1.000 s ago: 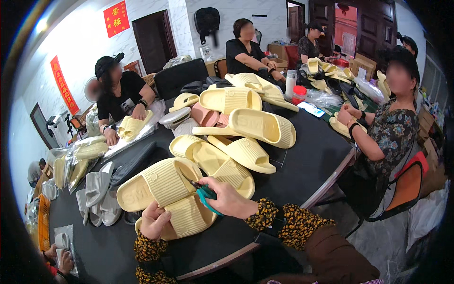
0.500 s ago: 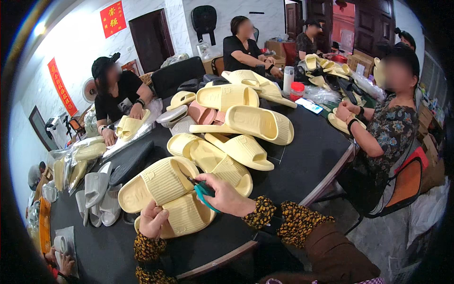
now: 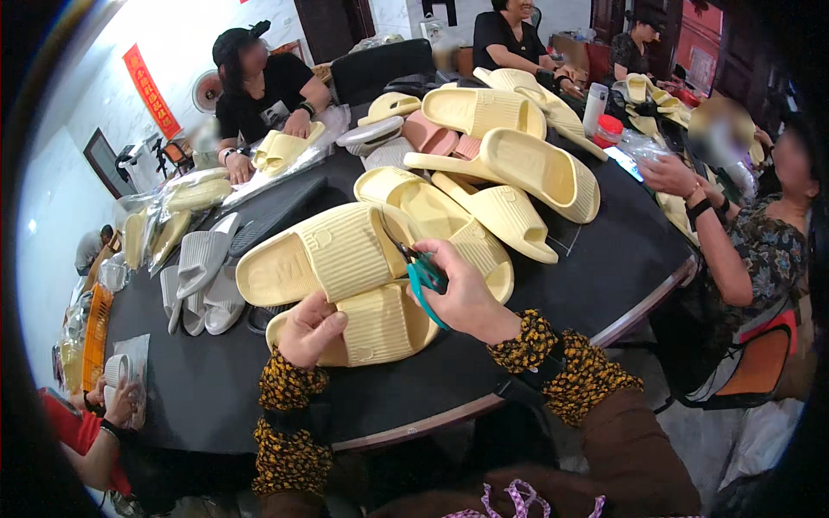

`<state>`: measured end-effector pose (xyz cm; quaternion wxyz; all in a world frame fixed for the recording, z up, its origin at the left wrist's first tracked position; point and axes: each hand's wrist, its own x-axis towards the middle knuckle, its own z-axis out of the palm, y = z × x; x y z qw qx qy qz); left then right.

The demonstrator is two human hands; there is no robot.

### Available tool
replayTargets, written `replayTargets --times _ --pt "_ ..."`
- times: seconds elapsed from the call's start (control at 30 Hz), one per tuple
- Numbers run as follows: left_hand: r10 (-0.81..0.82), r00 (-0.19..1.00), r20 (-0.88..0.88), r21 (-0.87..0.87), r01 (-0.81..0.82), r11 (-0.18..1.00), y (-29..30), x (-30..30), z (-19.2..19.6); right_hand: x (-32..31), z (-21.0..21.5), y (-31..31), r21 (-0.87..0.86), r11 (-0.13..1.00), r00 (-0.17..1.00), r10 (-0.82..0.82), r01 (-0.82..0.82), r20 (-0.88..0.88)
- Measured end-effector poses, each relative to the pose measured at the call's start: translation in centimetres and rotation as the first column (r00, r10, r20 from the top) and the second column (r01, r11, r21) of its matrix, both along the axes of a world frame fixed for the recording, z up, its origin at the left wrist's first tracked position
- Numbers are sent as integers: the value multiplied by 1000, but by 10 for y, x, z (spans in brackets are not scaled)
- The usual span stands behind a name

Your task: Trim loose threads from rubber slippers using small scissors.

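A pair of pale yellow slides lies in front of me, the upper slide resting against the lower slide. My left hand is closed on the lower slide at the edge of its ribbed strap, thumb on top. Teal-handled scissors are gripped in my right hand. Their dark blades point up and left, at the upper slide's strap edge. Whether the blades touch the slide I cannot tell.
Behind the pair, more yellow slides and pink slides are heaped on the black table. Grey slides and bagged slides lie at left. A red-lidded jar stands at the far right. Several co-workers sit around the table.
My view has swung, so the scene sits further right and higher. The scissors remain at the upper slide's strap. At right, a co-worker's hands have lifted away from a slide.
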<state>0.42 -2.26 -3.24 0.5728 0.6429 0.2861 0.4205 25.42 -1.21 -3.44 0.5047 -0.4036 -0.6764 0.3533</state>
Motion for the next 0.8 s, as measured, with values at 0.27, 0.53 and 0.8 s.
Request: replayTargets --times 0.27,0.53,0.8 --pt "15 995 -99 42 -11 999 -5 -1 -7 4 -1 -6 42 999 999 -3 1 37" --pt "18 998 -54 43 -16 999 -5 0 -4 6 -3 -3 91 996 997 -13 6 77" --pt "-5 1000 7 -2 5 1000 -5 0 -6 7 -4 -1 117 993 999 8 -13 36"
